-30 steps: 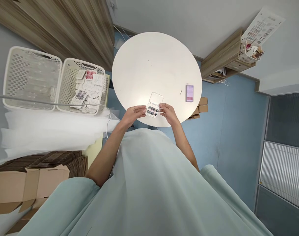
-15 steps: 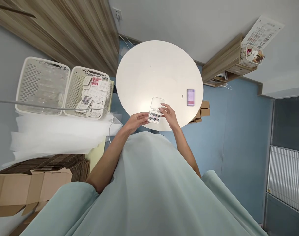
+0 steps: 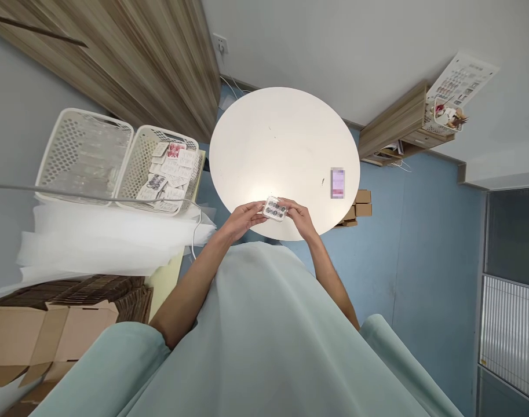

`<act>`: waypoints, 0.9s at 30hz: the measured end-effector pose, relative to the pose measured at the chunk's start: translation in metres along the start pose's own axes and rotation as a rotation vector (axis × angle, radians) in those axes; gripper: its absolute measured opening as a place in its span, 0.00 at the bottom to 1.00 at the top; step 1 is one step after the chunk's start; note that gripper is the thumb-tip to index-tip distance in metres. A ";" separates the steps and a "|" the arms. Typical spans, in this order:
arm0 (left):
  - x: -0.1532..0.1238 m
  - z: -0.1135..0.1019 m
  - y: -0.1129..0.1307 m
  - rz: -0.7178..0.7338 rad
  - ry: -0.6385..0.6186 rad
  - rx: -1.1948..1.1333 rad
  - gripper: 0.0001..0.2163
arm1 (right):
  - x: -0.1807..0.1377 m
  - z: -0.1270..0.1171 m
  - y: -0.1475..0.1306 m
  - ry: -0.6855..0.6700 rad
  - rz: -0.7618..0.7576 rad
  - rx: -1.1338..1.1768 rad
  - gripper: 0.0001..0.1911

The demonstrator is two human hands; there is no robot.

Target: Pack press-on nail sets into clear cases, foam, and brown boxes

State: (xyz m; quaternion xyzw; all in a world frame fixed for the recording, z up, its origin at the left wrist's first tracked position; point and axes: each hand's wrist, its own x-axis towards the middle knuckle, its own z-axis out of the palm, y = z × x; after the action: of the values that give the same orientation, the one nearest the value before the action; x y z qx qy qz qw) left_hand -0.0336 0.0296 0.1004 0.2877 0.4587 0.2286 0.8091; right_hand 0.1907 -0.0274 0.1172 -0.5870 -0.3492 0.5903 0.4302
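A small clear plastic case (image 3: 275, 209) with several dark press-on nails inside sits between my hands at the near edge of the round white table (image 3: 285, 139). Its lid lies down over the tray. My left hand (image 3: 243, 219) grips the case's left side with curled fingers. My right hand (image 3: 299, 216) pinches its right side, fingers over the top.
A phone (image 3: 337, 182) lies on the table's right. Two white perforated baskets (image 3: 160, 168) stand on the left, one holding several nail cards. White foam sheets (image 3: 99, 240) and flat cardboard boxes (image 3: 51, 324) lie below them. A wooden shelf (image 3: 398, 124) stands at the right.
The case's lid, standing open before, has been folded down shut. My right hand moved from the lid to the case's right side. The view shifted slightly.
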 end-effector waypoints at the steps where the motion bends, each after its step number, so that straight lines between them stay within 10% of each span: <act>1: -0.001 0.001 0.001 0.000 -0.001 0.011 0.22 | 0.000 -0.001 0.000 -0.004 -0.002 0.005 0.13; 11: -0.001 -0.003 -0.012 0.039 0.120 0.071 0.29 | -0.003 -0.006 0.011 0.051 0.127 0.022 0.37; 27: -0.007 -0.043 -0.033 0.133 0.290 0.217 0.33 | 0.010 0.036 0.040 -0.060 0.308 -0.062 0.25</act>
State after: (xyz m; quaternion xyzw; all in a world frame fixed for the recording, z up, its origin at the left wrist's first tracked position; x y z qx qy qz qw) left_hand -0.0707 0.0120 0.0647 0.3670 0.5725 0.2696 0.6818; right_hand 0.1516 -0.0304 0.0794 -0.6287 -0.2857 0.6556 0.3055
